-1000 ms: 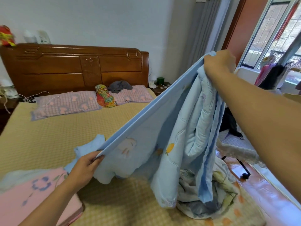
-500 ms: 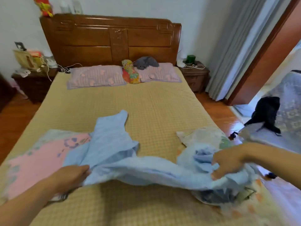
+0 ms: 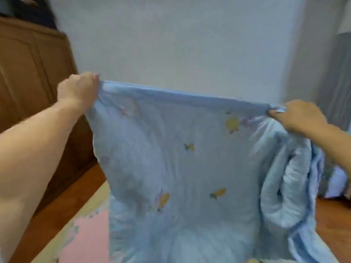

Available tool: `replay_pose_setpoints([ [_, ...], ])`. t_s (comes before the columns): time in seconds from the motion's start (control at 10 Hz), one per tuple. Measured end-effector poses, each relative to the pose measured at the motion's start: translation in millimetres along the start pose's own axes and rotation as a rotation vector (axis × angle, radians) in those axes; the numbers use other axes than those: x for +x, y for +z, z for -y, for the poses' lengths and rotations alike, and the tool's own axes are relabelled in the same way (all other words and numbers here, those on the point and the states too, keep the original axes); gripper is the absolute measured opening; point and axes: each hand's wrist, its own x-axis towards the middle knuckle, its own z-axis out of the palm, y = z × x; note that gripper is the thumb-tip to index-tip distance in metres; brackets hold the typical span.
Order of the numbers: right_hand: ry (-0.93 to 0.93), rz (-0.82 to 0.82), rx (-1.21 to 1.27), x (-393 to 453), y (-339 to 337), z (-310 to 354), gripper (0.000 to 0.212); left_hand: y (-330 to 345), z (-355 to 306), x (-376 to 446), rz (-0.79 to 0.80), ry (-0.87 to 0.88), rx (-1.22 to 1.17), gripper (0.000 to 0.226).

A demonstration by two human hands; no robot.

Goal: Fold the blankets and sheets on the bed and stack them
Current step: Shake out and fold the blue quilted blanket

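Note:
A light blue blanket (image 3: 176, 160) with small yellow fruit prints hangs stretched in front of me. My left hand (image 3: 77, 90) grips its upper left corner at about chest height. My right hand (image 3: 298, 115) pinches the upper right corner, a little lower. The blanket's top hem runs taut between them. Extra blue layers bunch and droop in folds under my right hand. A pink blanket (image 3: 87, 238) lies flat on the bed at lower left, partly hidden by the hanging one.
A brown wooden wardrobe (image 3: 32, 76) stands at the left, with wooden floor (image 3: 57, 205) below it. A plain pale wall fills the background and a grey curtain (image 3: 340, 82) hangs at the right edge. The yellow bed mat (image 3: 91, 207) shows beside the pink blanket.
Both hands have lifted the blue blanket off the bed and spread it taut in the air. The view has swung left and upward, so the headboard and pillows are out of sight.

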Motion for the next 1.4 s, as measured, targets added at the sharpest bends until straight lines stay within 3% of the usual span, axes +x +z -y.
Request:
replay_pose_setpoints([
  [0.1, -0.027, -0.387, 0.079, 40.2, -59.7, -5.2, 0.074, -98.4, -14.2, 70.9, -0.428, -0.041, -0.118, 0.053],
  [0.2, -0.015, -0.482, 0.14, 41.7, -65.3, -25.2, 0.072, -107.1, -23.2, 48.6, -0.558, -0.012, -0.046, 0.053],
  [0.3, 0.014, -0.456, 0.139, 9.5, -48.0, -50.6, 0.057, -63.5, -5.4, 4.5, -0.358, 0.319, 0.109, 0.051],
  [0.4, -0.086, -0.305, -0.012, -12.1, -16.8, -93.3, 0.067, 6.8, 8.0, -68.7, -0.27, 0.569, 0.26, 0.051],
  [0.5, -0.213, -0.133, -0.096, -61.3, 29.2, -125.0, 0.061, 61.8, 7.0, -169.0, -0.108, 0.608, 0.05, 0.052],
  [0.6, -0.399, 0.167, -0.204, -147.3, 90.0, -153.7, 0.052, 111.5, 32.1, -291.5, 0.388, 0.584, -0.014, 0.056],
  [0.7, -0.507, 0.473, -0.165, -240.4, 171.4, -210.7, 0.054, 153.3, 46.2, -429.9, 0.78, 0.63, 0.015, 0.058],
  [0.8, -0.503, 0.743, -0.168, -320.3, 229.6, -240.1, 0.043, 173.7, 40.5, -533.6, 1.066, 0.662, 0.022, 0.085],
  [0.9, -0.613, 0.928, -0.269, -395.0, 273.1, -250.8, 0.033, 178.4, 34.6, -588.4, 1.287, 0.638, -0.018, 0.065],
  [1.0, -0.711, 1.137, -0.283, -435.0, 281.5, -259.9, 0.042, 185.9, 32.2, -624.4, 1.359, 0.724, 0.001, 0.031],
  [1.1, -0.798, 1.092, -0.161, -435.1, 274.3, -265.3, 0.043, 189.4, 34.0, -653.2, 1.539, 0.73, 0.016, 0.033],
  [1.2, -0.723, 0.857, -0.087, -386.1, 256.0, -261.1, 0.054, 197.9, 32.5, -671.9, 1.504, 0.751, 0.055, 0.055],
  [1.3, -0.562, 0.531, -0.201, -307.8, 243.4, -210.4, 0.061, 184.9, 6.6, -670.9, 1.353, 0.684, -0.022, 0.054],
  [1.4, -0.484, 0.326, 0.075, -278.9, 242.9, -109.5, 0.062, 170.3, -24.4, -655.7, 1.106, 0.5, -0.164, 0.04],
])
